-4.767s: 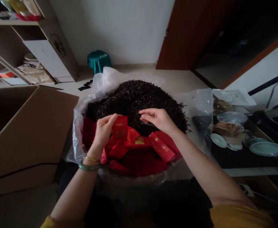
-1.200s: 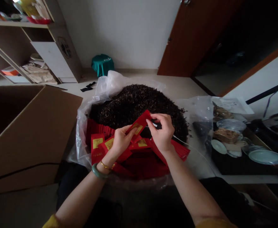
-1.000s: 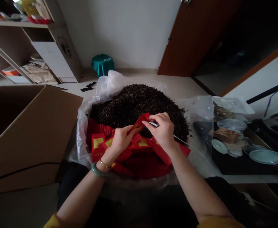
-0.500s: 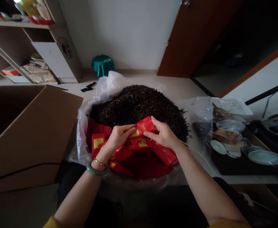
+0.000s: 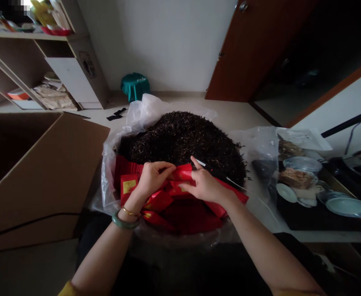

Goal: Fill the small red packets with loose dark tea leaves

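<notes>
Held above the other packets (image 5: 185,213), the red packet (image 5: 182,172) lies nearly level; half a second ago it slanted toward two o'clock. At its nine o'clock, the left hand (image 5: 152,176) pinches one end. At four, the right hand (image 5: 203,185) has index and thumb spread apart, its grip partly hidden; I can't tell whether it holds on. The dark leaves (image 5: 186,131) lie at twelve.
</notes>
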The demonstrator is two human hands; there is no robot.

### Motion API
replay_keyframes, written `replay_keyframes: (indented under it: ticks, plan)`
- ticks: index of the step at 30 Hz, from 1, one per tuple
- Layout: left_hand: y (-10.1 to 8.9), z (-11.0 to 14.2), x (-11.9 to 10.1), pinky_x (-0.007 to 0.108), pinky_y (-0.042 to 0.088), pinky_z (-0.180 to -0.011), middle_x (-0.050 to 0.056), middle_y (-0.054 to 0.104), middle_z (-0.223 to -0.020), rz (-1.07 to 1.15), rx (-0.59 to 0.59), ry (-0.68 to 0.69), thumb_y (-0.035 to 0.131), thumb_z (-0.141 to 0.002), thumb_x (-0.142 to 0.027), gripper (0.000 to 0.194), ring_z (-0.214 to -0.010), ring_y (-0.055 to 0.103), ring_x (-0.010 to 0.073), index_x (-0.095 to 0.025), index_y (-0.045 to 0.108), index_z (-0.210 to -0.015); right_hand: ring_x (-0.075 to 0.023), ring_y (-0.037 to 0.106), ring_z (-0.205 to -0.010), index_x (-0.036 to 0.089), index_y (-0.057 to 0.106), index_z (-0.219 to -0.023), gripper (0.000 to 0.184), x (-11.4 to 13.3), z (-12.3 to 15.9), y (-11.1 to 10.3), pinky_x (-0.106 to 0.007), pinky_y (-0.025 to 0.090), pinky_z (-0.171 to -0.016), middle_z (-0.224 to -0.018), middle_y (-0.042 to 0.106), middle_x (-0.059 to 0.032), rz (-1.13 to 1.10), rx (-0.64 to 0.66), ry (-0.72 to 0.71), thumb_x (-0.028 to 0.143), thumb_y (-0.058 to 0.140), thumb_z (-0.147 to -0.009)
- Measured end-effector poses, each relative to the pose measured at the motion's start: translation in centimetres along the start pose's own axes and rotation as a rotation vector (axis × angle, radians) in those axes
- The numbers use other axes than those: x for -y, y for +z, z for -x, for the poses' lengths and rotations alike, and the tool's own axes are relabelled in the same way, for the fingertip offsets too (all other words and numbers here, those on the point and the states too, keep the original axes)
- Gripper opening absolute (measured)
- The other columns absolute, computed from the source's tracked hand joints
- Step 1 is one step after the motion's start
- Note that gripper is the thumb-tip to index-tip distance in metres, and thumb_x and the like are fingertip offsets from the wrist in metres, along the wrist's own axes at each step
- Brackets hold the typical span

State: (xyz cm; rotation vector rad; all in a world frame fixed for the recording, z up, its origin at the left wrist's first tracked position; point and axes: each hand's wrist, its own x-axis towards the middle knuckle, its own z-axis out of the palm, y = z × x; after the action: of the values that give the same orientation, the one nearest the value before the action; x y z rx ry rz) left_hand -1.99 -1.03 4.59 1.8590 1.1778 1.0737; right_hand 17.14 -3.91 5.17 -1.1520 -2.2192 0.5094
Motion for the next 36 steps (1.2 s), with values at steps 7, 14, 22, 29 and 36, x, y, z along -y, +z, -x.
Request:
replay_keyframes:
  ticks: [7,14,22,29,36]
  plan:
    - [0.5,0.2,0.0,0.023,0.049,-0.061,0.004,0.076,-0.074,-0.084,-0.053,0.071,0.06,-0.082,-0.029,0.019,-0.062,0.066,0.0155,-0.018,0.076,-0.078,-0.0158,0.065,-0.06,0.021,0.064,-0.065,0.041,0.2,-1.1,0.7,-0.045,0.044,-0.103,-0.06,0.069,0.0026,-0.22,0.043,0.186,0.041,0.043,-0.094]
    - [-0.8,-0.6,0.4,0.039,0.047,-0.095,0.004,0.076,-0.083,-0.171,0.038,0.086,0.062,-0.081,-0.028,0.017,-0.099,0.067,0.0246,-0.022,0.076,-0.075,-0.0164,0.07,-0.079,0.022,0.07,-0.088,0.024,0.5,0.0,2.9,-0.049,0.022,-0.118,-0.079,0.074,-0.0003,0.003,-0.002,-0.113,0.025,0.047,-0.093]
    - [0.3,-0.1,1.1,0.053,0.025,-0.114,0.012,0.065,-0.124,-0.46,-0.032,0.529,0.047,-0.087,-0.022,0.046,-0.126,0.052,0.0259,-0.015,0.051,-0.133,-0.0225,0.068,-0.096,0.018,0.068,-0.099,0.029,-1.4,-2.1,1.7,-0.044,0.05,-0.096,-0.096,0.074,-0.0074,-0.32,-0.113,0.172,0.031,0.042,-0.094]
    - [0.5,-0.4,2.1,0.049,0.035,-0.108,0.016,0.057,-0.131,-0.7,0.025,0.536,0.052,-0.087,-0.023,0.057,-0.124,0.051,0.0282,-0.017,0.039,-0.142,-0.0219,0.066,-0.104,0.021,0.071,-0.104,0.042,-1.2,-2.4,1.5,-0.043,0.046,-0.103,-0.108,0.073,-0.0049,-0.815,-0.066,0.337,0.055,0.056,-0.085]
    - [0.8,-0.2,1.7,0.041,0.042,-0.089,0.013,0.061,-0.131,-0.83,0.04,0.413,0.054,-0.086,-0.022,0.049,-0.116,0.056,0.0296,-0.017,0.05,-0.135,-0.0222,0.065,-0.105,0.018,0.072,-0.094,0.057,-1.2,-3.2,1.9,-0.042,0.049,-0.097,-0.094,0.075,-0.0059,-1.069,0.132,0.351,0.068,0.047,-0.084]
